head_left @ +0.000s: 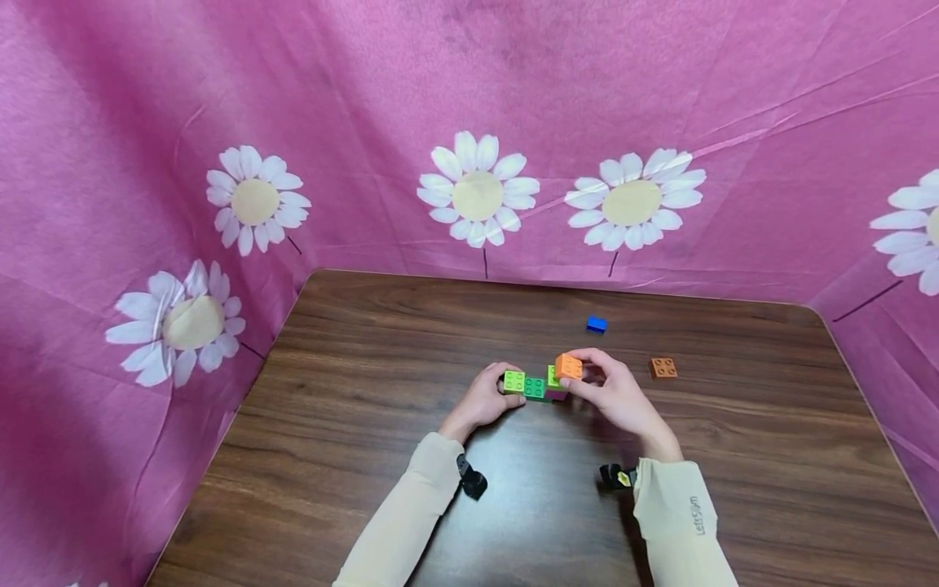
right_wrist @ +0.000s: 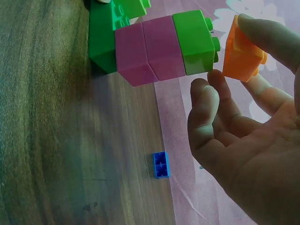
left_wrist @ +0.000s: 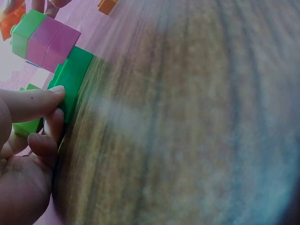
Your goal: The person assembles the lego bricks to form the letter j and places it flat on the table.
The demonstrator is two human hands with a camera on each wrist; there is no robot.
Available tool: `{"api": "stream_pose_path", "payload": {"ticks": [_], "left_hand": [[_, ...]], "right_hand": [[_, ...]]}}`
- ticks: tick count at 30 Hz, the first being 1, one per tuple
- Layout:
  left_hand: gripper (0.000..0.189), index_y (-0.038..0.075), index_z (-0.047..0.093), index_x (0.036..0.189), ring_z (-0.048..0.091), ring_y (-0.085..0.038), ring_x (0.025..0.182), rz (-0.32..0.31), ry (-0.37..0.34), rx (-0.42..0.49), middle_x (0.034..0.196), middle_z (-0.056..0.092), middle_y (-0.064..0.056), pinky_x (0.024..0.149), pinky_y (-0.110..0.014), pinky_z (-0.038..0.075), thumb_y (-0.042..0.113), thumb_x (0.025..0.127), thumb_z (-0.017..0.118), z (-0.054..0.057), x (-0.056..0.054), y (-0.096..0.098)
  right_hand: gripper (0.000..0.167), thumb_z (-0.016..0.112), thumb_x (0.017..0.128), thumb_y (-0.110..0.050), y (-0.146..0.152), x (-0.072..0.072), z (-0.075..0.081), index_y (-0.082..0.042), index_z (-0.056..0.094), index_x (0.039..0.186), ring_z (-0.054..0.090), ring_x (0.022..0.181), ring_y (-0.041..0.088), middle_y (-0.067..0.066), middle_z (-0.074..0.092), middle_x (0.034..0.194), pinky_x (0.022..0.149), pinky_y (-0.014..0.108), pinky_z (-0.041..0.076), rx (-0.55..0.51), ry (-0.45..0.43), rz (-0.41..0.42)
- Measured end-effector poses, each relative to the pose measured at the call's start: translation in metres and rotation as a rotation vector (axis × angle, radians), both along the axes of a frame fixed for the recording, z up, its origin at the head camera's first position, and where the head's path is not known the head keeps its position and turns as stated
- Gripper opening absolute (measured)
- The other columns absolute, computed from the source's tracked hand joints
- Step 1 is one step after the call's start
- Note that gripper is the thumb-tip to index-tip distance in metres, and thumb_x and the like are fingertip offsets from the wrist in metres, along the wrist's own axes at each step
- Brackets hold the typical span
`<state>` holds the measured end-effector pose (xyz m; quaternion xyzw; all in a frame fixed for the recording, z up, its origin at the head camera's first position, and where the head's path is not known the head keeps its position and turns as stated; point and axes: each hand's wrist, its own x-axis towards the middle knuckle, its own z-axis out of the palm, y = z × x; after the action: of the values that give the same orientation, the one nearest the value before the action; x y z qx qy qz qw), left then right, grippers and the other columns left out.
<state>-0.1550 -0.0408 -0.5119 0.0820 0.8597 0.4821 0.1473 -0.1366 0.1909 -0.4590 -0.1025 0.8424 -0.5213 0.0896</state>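
Note:
A toy-brick build stands on the table, with a dark green brick (head_left: 534, 387) at its base. My left hand (head_left: 484, 399) grips its left end, thumb on the green side, beside a lime brick (head_left: 514, 381) stacked there. At the right end, two pink bricks (right_wrist: 150, 49) rise from the base, topped by another lime brick (right_wrist: 194, 42). Between thumb and fingers, my right hand (head_left: 612, 399) pinches an orange brick (right_wrist: 241, 54). A narrow gap shows in the right wrist view between it and the lime brick's studs.
Behind the build lies a small blue brick (head_left: 597, 324), its hollow side showing in the right wrist view. A second orange brick (head_left: 663, 368) sits studs up, right of my right hand. Pink flowered cloth (head_left: 381, 163) hangs round the wooden table (head_left: 330, 456).

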Motion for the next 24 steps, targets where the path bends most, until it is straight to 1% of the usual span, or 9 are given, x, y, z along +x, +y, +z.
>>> {"api": "stream_pose_path", "payload": {"ticks": [5, 12, 19, 24], "left_hand": [[0.040, 0.013, 0.064, 0.114, 0.052, -0.014, 0.091, 0.005, -0.009, -0.002, 0.107, 0.059, -0.004, 0.084, -0.031, 0.042, 0.012, 0.077, 0.079, -0.0003, -0.0001, 0.0000], [0.040, 0.013, 0.064, 0.113, 0.051, -0.013, 0.089, 0.010, -0.009, 0.007, 0.105, 0.059, -0.004, 0.082, -0.030, 0.042, 0.012, 0.077, 0.079, -0.0029, -0.0004, -0.0004], [0.040, 0.013, 0.064, 0.114, 0.051, -0.013, 0.089, 0.010, -0.016, 0.014, 0.106, 0.059, -0.004, 0.081, -0.029, 0.042, 0.012, 0.078, 0.079, -0.0022, -0.0008, -0.0008], [0.039, 0.013, 0.064, 0.114, 0.052, -0.013, 0.090, 0.003, -0.017, 0.010, 0.106, 0.059, -0.004, 0.081, -0.030, 0.043, 0.012, 0.078, 0.079, -0.0014, -0.0004, -0.0009]], "right_hand": [[0.041, 0.069, 0.090, -0.022, -0.0024, -0.0004, -0.0001, -0.007, 0.056, 0.126, 0.058, 0.092, 0.020, 0.014, 0.063, 0.110, 0.078, 0.029, 0.048, 0.034, 0.000, 0.014], [0.038, 0.069, 0.090, -0.019, -0.0061, -0.0009, -0.0006, -0.006, 0.058, 0.123, 0.057, 0.093, 0.022, 0.013, 0.061, 0.109, 0.081, 0.035, 0.048, 0.069, 0.057, 0.040], [0.037, 0.070, 0.088, -0.017, -0.0079, -0.0022, 0.0000, -0.008, 0.060, 0.123, 0.056, 0.092, 0.019, 0.012, 0.061, 0.108, 0.077, 0.028, 0.048, 0.071, 0.098, 0.054], [0.037, 0.070, 0.088, -0.016, -0.0092, -0.0025, -0.0008, -0.008, 0.060, 0.123, 0.056, 0.091, 0.020, 0.011, 0.061, 0.106, 0.077, 0.027, 0.048, 0.075, 0.102, 0.061]]}}
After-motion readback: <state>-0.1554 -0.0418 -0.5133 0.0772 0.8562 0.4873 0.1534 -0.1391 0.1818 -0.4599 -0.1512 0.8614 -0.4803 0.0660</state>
